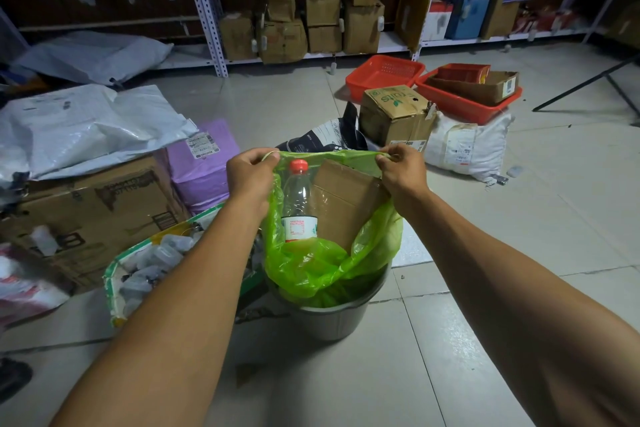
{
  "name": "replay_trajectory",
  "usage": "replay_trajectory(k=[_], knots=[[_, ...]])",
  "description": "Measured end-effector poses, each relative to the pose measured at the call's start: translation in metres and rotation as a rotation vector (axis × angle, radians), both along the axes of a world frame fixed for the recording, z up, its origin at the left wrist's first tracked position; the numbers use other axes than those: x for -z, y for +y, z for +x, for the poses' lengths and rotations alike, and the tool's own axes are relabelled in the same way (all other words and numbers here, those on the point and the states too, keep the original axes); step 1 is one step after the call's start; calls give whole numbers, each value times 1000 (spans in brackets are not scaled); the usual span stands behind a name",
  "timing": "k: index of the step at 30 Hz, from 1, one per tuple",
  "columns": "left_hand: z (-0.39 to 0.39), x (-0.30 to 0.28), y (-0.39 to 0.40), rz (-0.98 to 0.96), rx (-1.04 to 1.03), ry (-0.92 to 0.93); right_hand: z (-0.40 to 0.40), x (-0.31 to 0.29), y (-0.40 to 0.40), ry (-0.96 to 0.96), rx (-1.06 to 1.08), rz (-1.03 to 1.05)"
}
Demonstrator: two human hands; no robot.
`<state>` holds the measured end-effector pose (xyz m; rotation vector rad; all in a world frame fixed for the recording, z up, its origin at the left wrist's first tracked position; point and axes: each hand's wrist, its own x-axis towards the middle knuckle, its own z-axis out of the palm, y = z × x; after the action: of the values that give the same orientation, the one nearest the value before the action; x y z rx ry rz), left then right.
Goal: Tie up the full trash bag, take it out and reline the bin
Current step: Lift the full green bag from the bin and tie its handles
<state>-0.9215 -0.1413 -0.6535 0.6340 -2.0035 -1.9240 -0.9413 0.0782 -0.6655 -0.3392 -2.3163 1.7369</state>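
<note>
Green trash bag (pixel 322 267) sits in the grey bin (pixel 332 317); left hand (pixel 250 173) and right hand (pixel 401 170) each pinch its rim, stretched taut between their fingertips.

Bottle (pixel 298 204) label is too blurry to read, its bottom is buried in the green bag (pixel 311 267). The bag's lower half sits hidden inside the bin (pixel 332 319). Both arms get cut off at the frame's bottom edge.

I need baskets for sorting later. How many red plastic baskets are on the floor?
3, by the shelving: one empty red basket; a larger one to its right holding a cardboard box; a small one inside that box. Others may be hidden.
</note>
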Motion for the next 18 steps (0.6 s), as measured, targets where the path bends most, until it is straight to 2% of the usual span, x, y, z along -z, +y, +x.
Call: replay_trajectory(k=[6, 10, 15, 18], knots=[[6, 3, -9, -152, 23, 30, 8, 6, 0, 70, 67, -5], [11, 1, -21, -256, 99, -59, 11, 2, 7, 33, 75, 16], [15, 1, -28, -393, 136, -208, 22, 2, 19, -127, 71, 66], [47, -13, -26, -453, 239, -271, 64, -21, 31, -123, 145, 131]])
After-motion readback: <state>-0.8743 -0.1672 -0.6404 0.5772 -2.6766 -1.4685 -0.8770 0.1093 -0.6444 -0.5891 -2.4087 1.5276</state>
